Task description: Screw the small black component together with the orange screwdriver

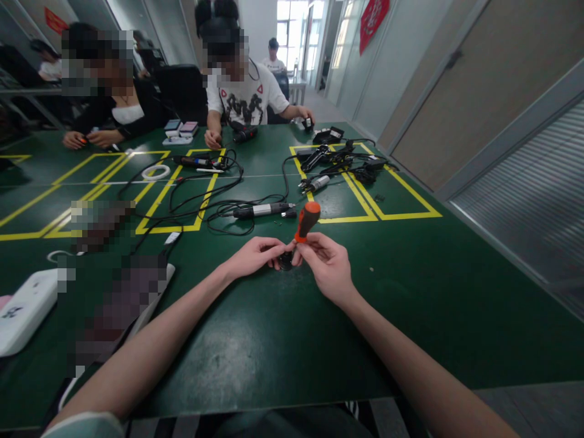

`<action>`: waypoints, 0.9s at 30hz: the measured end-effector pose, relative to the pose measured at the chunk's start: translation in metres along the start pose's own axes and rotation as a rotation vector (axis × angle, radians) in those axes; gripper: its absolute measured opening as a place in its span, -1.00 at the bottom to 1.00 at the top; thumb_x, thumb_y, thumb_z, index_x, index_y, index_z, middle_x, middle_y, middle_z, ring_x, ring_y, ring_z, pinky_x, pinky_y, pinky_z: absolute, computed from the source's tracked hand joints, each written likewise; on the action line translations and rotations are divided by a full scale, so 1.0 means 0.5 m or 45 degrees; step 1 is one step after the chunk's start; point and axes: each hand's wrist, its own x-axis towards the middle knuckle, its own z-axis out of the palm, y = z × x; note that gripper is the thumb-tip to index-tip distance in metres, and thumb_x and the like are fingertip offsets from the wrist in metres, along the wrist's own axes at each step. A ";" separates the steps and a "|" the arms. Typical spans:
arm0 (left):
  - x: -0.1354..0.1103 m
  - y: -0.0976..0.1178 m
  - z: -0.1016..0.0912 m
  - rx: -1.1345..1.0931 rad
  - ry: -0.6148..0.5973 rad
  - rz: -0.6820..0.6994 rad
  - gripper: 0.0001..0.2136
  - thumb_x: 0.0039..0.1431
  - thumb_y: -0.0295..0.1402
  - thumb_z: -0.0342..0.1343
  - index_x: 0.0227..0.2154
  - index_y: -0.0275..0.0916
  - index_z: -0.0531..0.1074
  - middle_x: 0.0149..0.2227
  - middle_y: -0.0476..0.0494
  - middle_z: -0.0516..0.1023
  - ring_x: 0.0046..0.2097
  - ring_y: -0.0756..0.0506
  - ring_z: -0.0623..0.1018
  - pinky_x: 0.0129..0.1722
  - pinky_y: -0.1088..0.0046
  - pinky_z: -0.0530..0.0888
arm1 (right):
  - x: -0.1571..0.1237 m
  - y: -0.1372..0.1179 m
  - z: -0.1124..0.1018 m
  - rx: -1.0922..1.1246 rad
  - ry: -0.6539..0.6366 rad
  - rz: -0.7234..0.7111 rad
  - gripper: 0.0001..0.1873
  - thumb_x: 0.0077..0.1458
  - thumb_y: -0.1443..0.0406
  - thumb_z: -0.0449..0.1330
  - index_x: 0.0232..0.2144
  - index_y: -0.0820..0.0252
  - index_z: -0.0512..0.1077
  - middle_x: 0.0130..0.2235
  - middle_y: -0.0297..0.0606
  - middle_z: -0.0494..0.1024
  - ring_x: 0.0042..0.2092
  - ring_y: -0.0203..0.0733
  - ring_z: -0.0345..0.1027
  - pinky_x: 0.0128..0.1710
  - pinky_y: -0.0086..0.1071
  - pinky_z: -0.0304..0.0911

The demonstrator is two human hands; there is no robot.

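My right hand [325, 260] is closed on a screwdriver with an orange and black handle [307, 220], which stands nearly upright, tip down. The tip rests in a small black round part [285, 261] on the green table [292, 340]. My left hand [256, 253] pinches that black part from the left, fingers pressed together around it. Both hands meet at the part, near the middle of the table.
A black and silver electric tool [260, 211] with tangled black cables lies just beyond my hands. More tools and cables [337, 159] sit inside yellow-taped squares. A white device [25, 307] lies at the left. Two people sit at the far side, hands on small objects.
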 end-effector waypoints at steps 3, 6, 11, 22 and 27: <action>0.001 -0.004 -0.002 -0.006 -0.016 0.023 -0.48 0.22 0.14 0.16 -0.26 -0.34 0.54 -0.37 -0.13 0.60 -0.41 0.00 0.54 -0.41 0.52 0.41 | -0.002 0.003 0.001 0.010 0.008 0.011 -0.68 0.11 0.03 0.39 -0.28 0.13 0.51 -0.43 -0.34 0.61 -0.47 -0.27 0.48 -0.41 -0.33 0.50; 0.001 -0.009 -0.004 -0.013 -0.021 0.036 -0.48 0.23 0.13 0.17 -0.24 -0.34 0.54 -0.36 -0.12 0.60 -0.41 0.00 0.55 -0.42 0.53 0.40 | -0.002 0.006 0.001 -0.002 0.042 0.025 -0.70 0.09 0.07 0.42 -0.32 0.12 0.48 -0.39 -0.34 0.62 -0.48 -0.30 0.46 -0.41 -0.35 0.48; 0.003 -0.013 -0.004 -0.021 -0.020 0.034 -0.47 0.20 0.16 0.18 -0.28 -0.34 0.52 -0.42 -0.08 0.57 -0.43 0.01 0.53 -0.41 0.53 0.42 | 0.000 0.004 0.000 -0.038 0.056 -0.055 -0.79 0.14 0.12 0.38 -0.32 0.12 0.55 -0.33 -0.33 0.57 -0.47 -0.32 0.43 -0.45 -0.37 0.46; 0.003 -0.010 -0.003 -0.013 -0.015 0.013 -0.45 0.18 0.17 0.17 -0.28 -0.34 0.50 -0.39 -0.09 0.56 -0.42 0.02 0.54 -0.41 0.53 0.41 | -0.002 0.011 0.001 -0.019 0.083 -0.027 -0.77 0.09 0.17 0.41 -0.27 0.14 0.52 -0.39 -0.34 0.62 -0.47 -0.31 0.47 -0.46 -0.40 0.49; 0.003 -0.012 -0.002 -0.008 -0.008 0.007 -0.46 0.18 0.17 0.17 -0.28 -0.34 0.50 -0.40 -0.08 0.55 -0.42 0.01 0.54 -0.40 0.52 0.42 | 0.000 0.006 0.003 -0.017 0.027 -0.042 -0.79 0.16 0.13 0.36 -0.29 0.14 0.56 -0.43 -0.36 0.55 -0.50 -0.33 0.42 -0.52 -0.43 0.43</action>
